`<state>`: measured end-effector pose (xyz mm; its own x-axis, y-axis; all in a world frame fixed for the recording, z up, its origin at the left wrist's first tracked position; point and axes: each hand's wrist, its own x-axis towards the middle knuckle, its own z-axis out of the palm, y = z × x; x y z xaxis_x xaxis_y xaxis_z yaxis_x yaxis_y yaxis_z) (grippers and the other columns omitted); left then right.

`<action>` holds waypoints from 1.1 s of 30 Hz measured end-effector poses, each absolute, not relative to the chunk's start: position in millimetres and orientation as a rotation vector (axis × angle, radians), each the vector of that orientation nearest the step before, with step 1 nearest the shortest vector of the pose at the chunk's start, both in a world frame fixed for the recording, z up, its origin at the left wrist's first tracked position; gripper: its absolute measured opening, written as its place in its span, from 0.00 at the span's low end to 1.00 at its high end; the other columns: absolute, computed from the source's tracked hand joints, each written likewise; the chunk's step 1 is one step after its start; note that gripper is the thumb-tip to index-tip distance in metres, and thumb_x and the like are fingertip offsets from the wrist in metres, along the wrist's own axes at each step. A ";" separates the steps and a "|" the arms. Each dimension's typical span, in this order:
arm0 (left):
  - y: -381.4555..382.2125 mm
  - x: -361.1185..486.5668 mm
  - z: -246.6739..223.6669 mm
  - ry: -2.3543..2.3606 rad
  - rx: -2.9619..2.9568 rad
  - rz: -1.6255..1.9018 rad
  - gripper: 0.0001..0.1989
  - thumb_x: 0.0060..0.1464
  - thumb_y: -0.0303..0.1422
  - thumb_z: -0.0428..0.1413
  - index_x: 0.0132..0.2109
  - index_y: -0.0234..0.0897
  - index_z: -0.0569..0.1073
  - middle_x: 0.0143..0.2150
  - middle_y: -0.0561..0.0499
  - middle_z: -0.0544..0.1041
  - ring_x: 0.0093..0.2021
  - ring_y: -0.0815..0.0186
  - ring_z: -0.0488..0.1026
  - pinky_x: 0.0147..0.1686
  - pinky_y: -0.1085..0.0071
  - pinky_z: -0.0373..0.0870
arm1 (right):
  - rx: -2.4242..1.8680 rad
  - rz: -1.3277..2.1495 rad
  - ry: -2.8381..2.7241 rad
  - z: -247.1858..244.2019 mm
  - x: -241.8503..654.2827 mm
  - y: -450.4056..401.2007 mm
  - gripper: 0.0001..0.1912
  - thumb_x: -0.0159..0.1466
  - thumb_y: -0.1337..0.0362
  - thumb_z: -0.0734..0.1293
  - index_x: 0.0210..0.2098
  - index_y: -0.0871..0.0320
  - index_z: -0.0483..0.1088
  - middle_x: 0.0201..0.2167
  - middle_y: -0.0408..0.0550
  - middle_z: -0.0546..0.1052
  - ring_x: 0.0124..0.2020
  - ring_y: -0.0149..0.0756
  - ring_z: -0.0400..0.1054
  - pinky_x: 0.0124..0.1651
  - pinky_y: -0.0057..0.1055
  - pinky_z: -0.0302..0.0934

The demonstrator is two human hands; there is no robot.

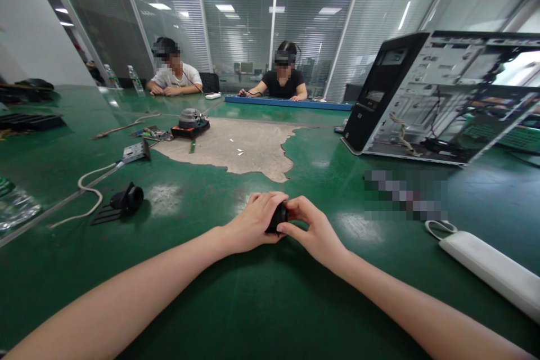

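A small black object (pixel 277 218) is held between my two hands over the green table (pixel 270 304). My left hand (pixel 256 221) wraps round it from the left and above, its fingers covering part of it. From the right, my right hand (pixel 310 230) grips its edge between thumb and fingers. What the object is cannot be made out, since the fingers hide much of it. To the left, a black round part with a slatted plate (pixel 126 199) lies on the table.
An open computer case (pixel 405 101) stands at the right, near a white power strip (pixel 489 270). A heatsink with fan (pixel 190 122), a metal bracket with cable (pixel 136 151) and a plastic bottle (pixel 17 205) are leftward. Two people sit across the table.
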<state>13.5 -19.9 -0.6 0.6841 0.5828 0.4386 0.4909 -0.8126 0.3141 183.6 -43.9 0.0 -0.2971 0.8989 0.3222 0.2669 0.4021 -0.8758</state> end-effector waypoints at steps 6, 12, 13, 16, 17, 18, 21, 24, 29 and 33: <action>-20.2 14.4 -0.7 0.889 2.708 0.796 0.28 0.46 0.31 0.57 0.52 0.39 0.52 0.49 0.46 0.65 0.49 0.58 0.63 0.48 0.61 0.55 | -1.014 1.017 -1.690 0.7 182.7 -45.1 0.07 0.56 0.61 0.65 0.33 0.56 0.63 0.30 0.43 0.69 0.35 0.34 0.67 0.40 0.33 0.64; -19.9 13.9 -0.4 0.920 2.721 0.777 0.28 0.47 0.33 0.57 0.52 0.38 0.52 0.50 0.45 0.65 0.49 0.56 0.63 0.47 0.60 0.56 | -1.026 1.232 -1.574 -2.3 182.6 -38.8 0.11 0.56 0.58 0.64 0.35 0.58 0.62 0.32 0.44 0.69 0.32 0.32 0.67 0.36 0.32 0.64; -19.8 13.7 -0.1 0.918 2.725 0.774 0.28 0.47 0.33 0.57 0.52 0.38 0.52 0.50 0.44 0.65 0.49 0.56 0.63 0.47 0.60 0.56 | -1.024 1.236 -1.586 -2.9 183.2 -38.8 0.11 0.57 0.58 0.64 0.35 0.58 0.62 0.32 0.44 0.69 0.32 0.32 0.67 0.37 0.32 0.64; -19.4 13.5 0.8 0.914 2.721 0.771 0.27 0.48 0.33 0.56 0.52 0.38 0.53 0.50 0.44 0.65 0.49 0.56 0.63 0.47 0.60 0.56 | -0.997 1.238 -1.647 -2.4 185.1 -42.2 0.08 0.58 0.60 0.63 0.34 0.56 0.60 0.31 0.42 0.69 0.31 0.31 0.67 0.36 0.32 0.65; -19.3 13.6 0.9 0.912 2.718 0.771 0.27 0.48 0.33 0.56 0.52 0.39 0.53 0.50 0.44 0.65 0.49 0.56 0.63 0.47 0.60 0.56 | -0.985 1.223 -1.665 -1.6 185.6 -43.9 0.08 0.58 0.61 0.63 0.35 0.56 0.60 0.31 0.42 0.68 0.32 0.31 0.67 0.36 0.32 0.65; -19.3 13.6 1.0 0.911 2.716 0.770 0.27 0.47 0.32 0.56 0.52 0.39 0.53 0.50 0.45 0.65 0.49 0.56 0.63 0.47 0.60 0.56 | -0.976 1.194 -1.686 -0.6 185.9 -45.6 0.08 0.58 0.62 0.63 0.35 0.55 0.59 0.32 0.42 0.68 0.34 0.32 0.67 0.37 0.32 0.65; -19.4 13.8 0.9 0.906 2.720 0.769 0.27 0.46 0.31 0.57 0.51 0.38 0.53 0.50 0.45 0.65 0.49 0.57 0.63 0.47 0.60 0.56 | -0.966 1.083 -1.736 2.2 185.4 -48.3 0.09 0.58 0.63 0.64 0.36 0.55 0.60 0.35 0.44 0.67 0.38 0.33 0.67 0.39 0.32 0.65; -19.5 13.9 1.3 0.912 2.733 0.763 0.27 0.47 0.31 0.57 0.51 0.37 0.53 0.49 0.45 0.65 0.49 0.57 0.63 0.47 0.61 0.56 | -0.983 1.061 -1.728 2.6 183.5 -46.6 0.06 0.59 0.62 0.62 0.34 0.56 0.60 0.33 0.43 0.67 0.35 0.32 0.66 0.37 0.31 0.66; -19.6 14.4 3.7 0.922 2.733 0.732 0.27 0.47 0.32 0.57 0.51 0.38 0.53 0.49 0.45 0.65 0.48 0.57 0.63 0.47 0.61 0.57 | -1.010 1.135 -1.680 -2.4 181.4 -41.1 0.08 0.59 0.62 0.62 0.36 0.55 0.57 0.30 0.42 0.66 0.32 0.31 0.66 0.34 0.31 0.66; -19.6 14.9 4.2 0.935 2.729 0.724 0.29 0.46 0.31 0.57 0.52 0.39 0.52 0.49 0.45 0.65 0.48 0.56 0.63 0.47 0.60 0.56 | -1.020 1.090 -1.740 -4.9 182.1 -41.2 0.10 0.61 0.62 0.60 0.41 0.55 0.56 0.33 0.44 0.68 0.33 0.32 0.67 0.35 0.31 0.66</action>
<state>14.9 -19.6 4.2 0.6861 0.6135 0.3911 0.5323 -0.7897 0.3049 182.1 -41.2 -4.9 -0.3316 0.9178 0.2184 0.2039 0.2958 -0.9332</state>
